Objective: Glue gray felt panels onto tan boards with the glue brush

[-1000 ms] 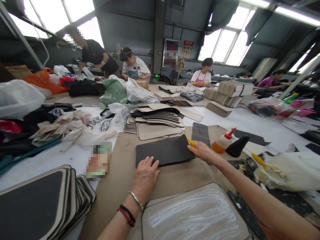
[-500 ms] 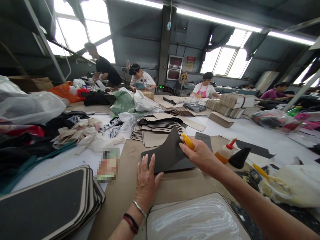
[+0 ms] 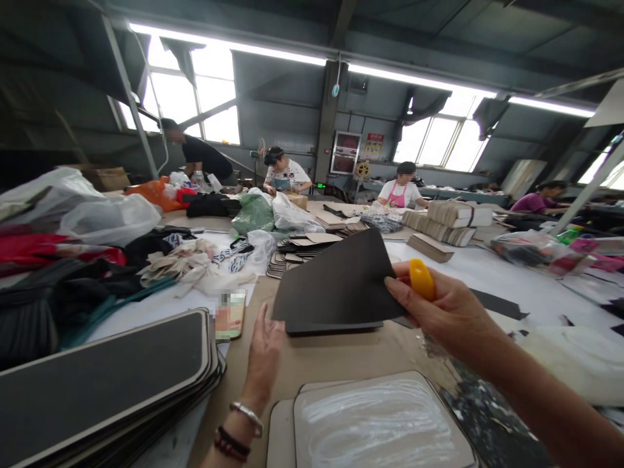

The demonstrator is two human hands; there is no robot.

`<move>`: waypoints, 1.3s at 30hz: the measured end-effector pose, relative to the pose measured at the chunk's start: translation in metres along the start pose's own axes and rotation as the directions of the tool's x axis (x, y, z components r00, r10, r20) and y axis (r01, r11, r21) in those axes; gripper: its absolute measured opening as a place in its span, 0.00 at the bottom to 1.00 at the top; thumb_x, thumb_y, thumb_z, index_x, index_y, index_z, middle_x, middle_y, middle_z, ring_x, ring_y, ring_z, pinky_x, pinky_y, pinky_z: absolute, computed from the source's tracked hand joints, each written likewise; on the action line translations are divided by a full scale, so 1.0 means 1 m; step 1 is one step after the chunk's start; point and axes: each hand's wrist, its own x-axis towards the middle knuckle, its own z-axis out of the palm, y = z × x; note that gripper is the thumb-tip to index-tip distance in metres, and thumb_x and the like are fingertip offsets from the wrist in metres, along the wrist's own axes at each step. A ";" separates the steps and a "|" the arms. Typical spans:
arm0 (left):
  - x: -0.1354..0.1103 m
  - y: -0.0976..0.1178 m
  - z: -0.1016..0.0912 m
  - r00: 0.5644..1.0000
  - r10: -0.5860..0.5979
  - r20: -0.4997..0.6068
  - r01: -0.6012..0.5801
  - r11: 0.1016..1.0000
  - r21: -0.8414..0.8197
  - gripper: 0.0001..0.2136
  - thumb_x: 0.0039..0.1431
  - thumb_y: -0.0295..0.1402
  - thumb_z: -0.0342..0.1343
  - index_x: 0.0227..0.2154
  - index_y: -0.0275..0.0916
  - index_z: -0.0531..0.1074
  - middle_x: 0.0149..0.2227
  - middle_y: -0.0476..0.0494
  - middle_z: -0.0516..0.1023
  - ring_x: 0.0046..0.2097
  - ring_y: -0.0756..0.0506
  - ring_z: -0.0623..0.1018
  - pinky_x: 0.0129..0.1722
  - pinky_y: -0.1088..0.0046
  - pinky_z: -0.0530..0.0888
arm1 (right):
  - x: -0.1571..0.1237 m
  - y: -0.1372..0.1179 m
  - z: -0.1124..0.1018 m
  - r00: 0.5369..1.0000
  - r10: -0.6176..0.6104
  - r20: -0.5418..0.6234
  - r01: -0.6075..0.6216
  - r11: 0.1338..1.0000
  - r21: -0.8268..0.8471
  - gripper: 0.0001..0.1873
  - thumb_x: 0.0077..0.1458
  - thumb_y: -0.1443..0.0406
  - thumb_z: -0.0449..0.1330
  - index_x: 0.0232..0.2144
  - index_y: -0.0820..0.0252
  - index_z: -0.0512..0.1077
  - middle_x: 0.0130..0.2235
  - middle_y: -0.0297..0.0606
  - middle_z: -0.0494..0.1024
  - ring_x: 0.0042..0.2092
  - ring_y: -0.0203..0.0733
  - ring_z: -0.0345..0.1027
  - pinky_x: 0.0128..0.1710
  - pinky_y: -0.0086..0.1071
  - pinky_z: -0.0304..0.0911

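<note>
My right hand pinches the right edge of a thin dark grey sheet between thumb and fingers. A yellow tool handle is also tucked in that hand; its working end is hidden. The sheet is raised and tilted above another dark piece on the table. My left hand, slightly blurred, is at the sheet's lower left corner with its fingers apart; whether it touches the sheet I cannot tell. Nearer me lies a beige board with rounded corners and white smears, on top of another board.
A stack of dark panels with beige edges stands at the left, beside a phone-like object. Behind are stacked boards, cloth scraps and plastic bags. A translucent bag lies right. Several people work farther back.
My right hand has raised the dark sheet and moved it slightly right. My left hand has come off the sheet's surface, moving left to its corner. The camera view has tilted up.
</note>
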 end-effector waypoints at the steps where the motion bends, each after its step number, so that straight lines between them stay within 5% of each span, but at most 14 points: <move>1: -0.003 0.004 -0.001 0.999 -0.029 0.023 0.030 0.998 -0.049 0.23 0.55 0.37 0.48 0.53 0.37 0.58 0.48 0.34 0.72 0.50 0.41 0.74 0.54 0.54 0.66 | -0.006 -0.002 -0.004 1.000 -0.011 -0.010 0.011 1.000 -0.012 0.19 0.50 0.50 0.56 0.33 0.60 0.69 0.21 0.28 0.60 0.20 0.30 0.53 0.17 0.25 0.54; 6: -0.019 0.028 -0.016 0.979 -0.118 0.165 0.164 0.939 -0.302 0.07 0.50 0.32 0.50 0.33 0.38 0.68 0.34 0.45 0.77 0.38 0.47 0.78 0.48 0.60 0.73 | -0.032 -0.005 -0.024 0.995 0.033 -0.089 -0.037 0.998 -0.048 0.21 0.47 0.47 0.58 0.33 0.58 0.71 0.19 0.28 0.61 0.19 0.31 0.53 0.15 0.25 0.53; 9: -0.032 0.043 -0.032 0.960 -0.186 0.210 0.257 0.882 -0.395 0.13 0.45 0.24 0.51 0.36 0.41 0.70 0.36 0.50 0.78 0.36 0.52 0.77 0.45 0.68 0.74 | -0.046 0.003 -0.034 0.986 0.102 -0.134 -0.108 0.993 -0.042 0.23 0.45 0.47 0.59 0.34 0.59 0.71 0.17 0.27 0.61 0.18 0.31 0.54 0.15 0.25 0.52; 12: -0.046 0.053 -0.045 0.932 -0.288 0.218 0.357 0.825 -0.438 0.13 0.50 0.25 0.51 0.40 0.40 0.71 0.39 0.47 0.78 0.37 0.50 0.77 0.39 0.71 0.76 | -0.061 0.015 -0.039 0.974 0.177 -0.142 -0.186 0.981 -0.051 0.23 0.45 0.48 0.60 0.34 0.60 0.70 0.17 0.27 0.61 0.17 0.30 0.55 0.15 0.25 0.51; 16: -0.066 0.049 -0.053 0.908 -0.396 0.138 0.418 0.885 -0.207 0.07 0.46 0.28 0.59 0.31 0.35 0.74 0.32 0.44 0.79 0.31 0.50 0.77 0.30 0.75 0.76 | -0.080 0.034 -0.041 0.958 0.260 -0.121 -0.271 0.959 -0.086 0.20 0.47 0.50 0.58 0.34 0.60 0.70 0.17 0.26 0.61 0.17 0.30 0.55 0.16 0.25 0.51; 21: -0.096 0.023 -0.050 0.864 -0.466 0.192 0.459 0.885 0.085 0.16 0.36 0.38 0.66 0.27 0.32 0.75 0.24 0.45 0.76 0.25 0.51 0.73 0.23 0.79 0.70 | -0.103 0.074 -0.044 0.932 0.348 -0.098 -0.361 0.907 -0.215 0.19 0.46 0.51 0.57 0.31 0.61 0.70 0.17 0.28 0.63 0.18 0.33 0.57 0.19 0.28 0.54; 26: -0.120 -0.003 -0.037 0.822 -0.528 0.212 0.523 0.848 0.084 0.19 0.39 0.46 0.63 0.27 0.34 0.72 0.24 0.46 0.75 0.26 0.50 0.75 0.26 0.75 0.71 | -0.129 0.113 -0.036 0.861 0.505 -0.063 -0.506 0.836 -0.212 0.19 0.46 0.50 0.56 0.30 0.60 0.69 0.14 0.25 0.61 0.17 0.33 0.56 0.19 0.29 0.55; 35: -0.107 -0.006 -0.027 0.881 -0.447 0.158 0.380 0.865 0.328 0.17 0.39 0.47 0.58 0.23 0.37 0.67 0.19 0.52 0.69 0.21 0.52 0.70 0.21 0.77 0.64 | -0.127 0.114 -0.034 0.870 0.488 -0.072 -0.491 0.844 -0.215 0.21 0.45 0.49 0.56 0.34 0.60 0.70 0.13 0.26 0.62 0.16 0.35 0.57 0.17 0.29 0.54; 39: -0.106 -0.007 -0.033 0.887 -0.437 0.147 0.321 0.815 0.483 0.15 0.43 0.48 0.53 0.19 0.40 0.62 0.15 0.55 0.65 0.18 0.52 0.65 0.19 0.78 0.60 | -0.125 0.136 -0.041 0.873 0.479 -0.091 -0.474 0.790 -0.390 0.19 0.46 0.49 0.54 0.31 0.57 0.69 0.15 0.30 0.66 0.19 0.39 0.62 0.21 0.32 0.57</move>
